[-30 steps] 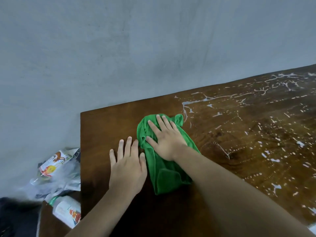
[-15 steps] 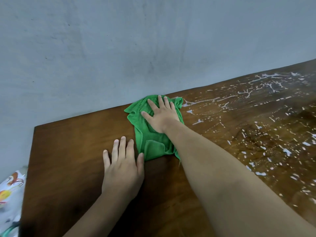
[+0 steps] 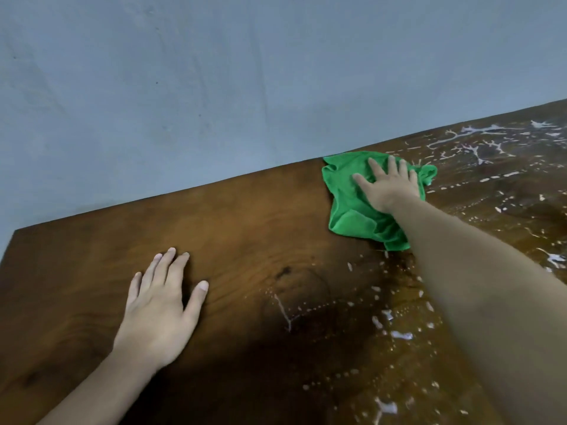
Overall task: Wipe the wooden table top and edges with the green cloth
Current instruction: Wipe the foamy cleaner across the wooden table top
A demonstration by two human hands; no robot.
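A crumpled green cloth lies on the dark wooden table top, right against the table's far edge by the wall. My right hand presses flat on the cloth with the fingers spread, arm stretched out over the table. My left hand rests flat on the bare wood near the left side, fingers apart, holding nothing. White foamy streaks and drops cover the right part of the table top; the left part looks smooth and dry.
A plain grey-blue wall rises directly behind the table's far edge. The table's left corner shows at the left. More wet spots lie near my right forearm.
My right hand has pushed the cloth away and to the right, up to the far edge. My left hand stays flat on the wood. The view has shifted right; the items by the table's left side left view.
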